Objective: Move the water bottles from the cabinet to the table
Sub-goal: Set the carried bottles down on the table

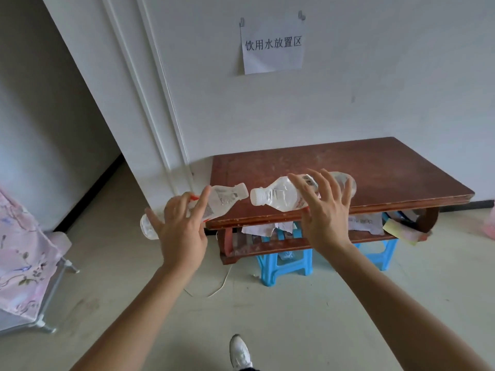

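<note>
My left hand (pixel 182 231) holds a clear bottle (pixel 214 200) on its side, palm over the label, fingers (pixel 201 204) loosely spread and curled round the body rather than tight. Its white cap points right, toward the other bottle, and its base sticks out past my little finger on the left. This bottle hangs over the floor, just off the near left corner of the bench (pixel 375 167).

My right hand (pixel 325 218) holds a second bottle (pixel 278 195) the same way, lying sideways, fingers (pixel 302 188) fanned wide across the label with the thumb beneath. Its white cap points left, so the two caps nearly face each other with a small gap between them. Its base shows past my fingertips on the right. This bottle is above the near edge of the bench; I cannot tell whether it touches the wood.

The bench is low, dark reddish-brown wood, set against a white wall. On its lower shelf lie crumpled papers (pixel 263 228). A blue plastic stool (pixel 286 266) stands under it.

On the wall above hangs a paper sign (pixel 273 45) with printed Chinese characters. At the far left edge is a pink floral cloth (pixel 24 253) on a pale frame. A thin white cord (pixel 219 287) lies on the floor, and a white shoe (pixel 239 352) shows at the bottom edge.
</note>
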